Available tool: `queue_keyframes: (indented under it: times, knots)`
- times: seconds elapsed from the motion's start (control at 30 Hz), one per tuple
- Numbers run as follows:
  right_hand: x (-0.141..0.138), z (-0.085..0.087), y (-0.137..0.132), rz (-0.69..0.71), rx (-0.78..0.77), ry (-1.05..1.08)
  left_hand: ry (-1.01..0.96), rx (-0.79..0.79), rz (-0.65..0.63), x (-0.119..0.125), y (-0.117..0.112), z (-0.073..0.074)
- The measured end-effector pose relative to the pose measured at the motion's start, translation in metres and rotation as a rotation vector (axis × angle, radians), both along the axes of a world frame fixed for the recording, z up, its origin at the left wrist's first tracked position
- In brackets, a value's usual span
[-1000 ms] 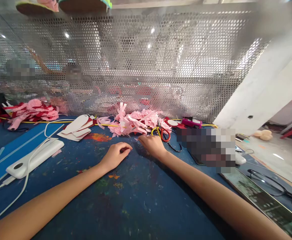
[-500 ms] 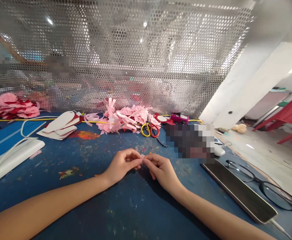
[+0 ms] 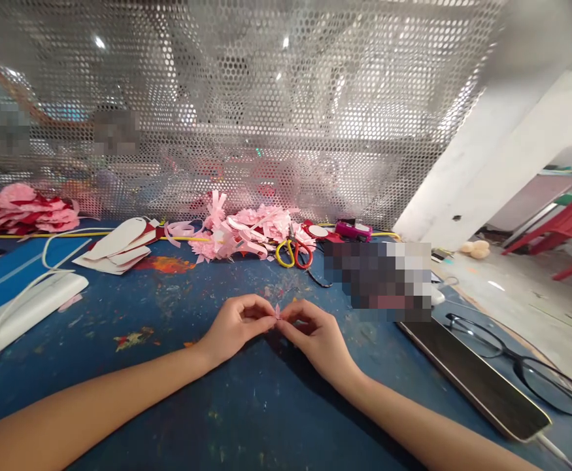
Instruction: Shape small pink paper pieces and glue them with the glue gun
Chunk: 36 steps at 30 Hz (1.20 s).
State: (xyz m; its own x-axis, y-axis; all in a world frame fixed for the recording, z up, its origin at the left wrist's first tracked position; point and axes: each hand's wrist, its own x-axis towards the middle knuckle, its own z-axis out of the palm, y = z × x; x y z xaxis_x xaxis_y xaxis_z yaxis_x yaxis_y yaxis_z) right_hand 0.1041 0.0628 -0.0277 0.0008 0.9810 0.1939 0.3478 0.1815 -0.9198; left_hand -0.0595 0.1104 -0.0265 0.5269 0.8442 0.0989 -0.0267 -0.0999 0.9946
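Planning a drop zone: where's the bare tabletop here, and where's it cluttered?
Bare blue tabletop lies between the forearms, and from the left hand out to the white device. The back edge is crowded: white cut-outs, pink paper pile, scissors. Right of the right hand lie a tablet and glasses. Both hands pinch a small pink piece.

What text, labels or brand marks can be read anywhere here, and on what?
None legible.
Magenta gadget by the mesh screen: white patches on top, too small to read.
White power bank: no print visible.
Dark phone: screen blank.
Tiny pink paper piece pinched between left hand and right hand: no marks.
Pixelated patch: unreadable.
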Motion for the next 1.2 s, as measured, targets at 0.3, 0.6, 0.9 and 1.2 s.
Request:
queue_keyframes:
  times: [0.3, 0.6, 0.9, 1.2]
  knots:
    - [-0.0022, 0.0009, -0.0002, -0.009, -0.061, 0.06, 0.012, 0.01, -0.031, 0.0001, -0.0005, -0.0016]
    - [0.0008, 0.0052, 0.0034, 0.084, -0.077, 0.142, 0.089, 0.08, -0.071, -0.0005, -0.0019, -0.0022]
    - [0.0021, 0.0052, 0.0062, 0.116, -0.132, 0.219, 0.112, 0.114, -0.112, -0.0021, -0.0073, 0.0003]
    - [0.0063, 0.0009, 0.0083, 0.047, -0.052, 0.164, 0.091, 0.066, -0.081, -0.0014, -0.0053, -0.0003]
